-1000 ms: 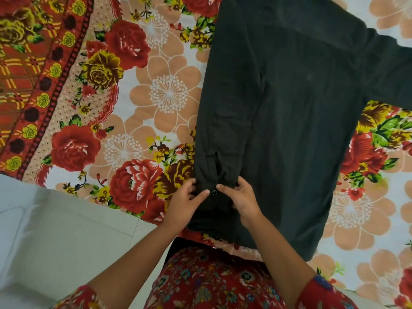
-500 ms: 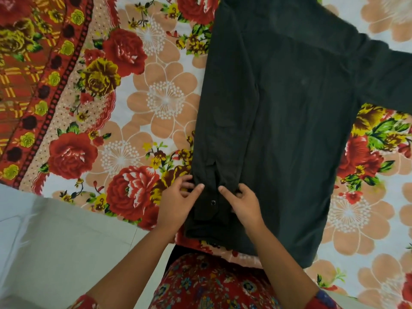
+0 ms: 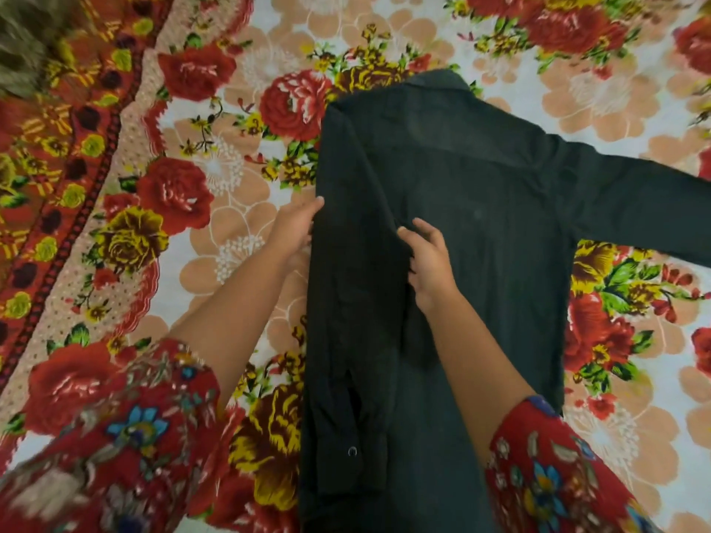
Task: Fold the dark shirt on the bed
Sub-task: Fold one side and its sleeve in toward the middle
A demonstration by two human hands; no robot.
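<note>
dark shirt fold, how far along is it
Done: the dark shirt lies flat on the bed, its left sleeve folded down along the body. In hand: left hand and right hand flank that fold. Left: the right sleeve, spread outward, then folding the body.
</note>
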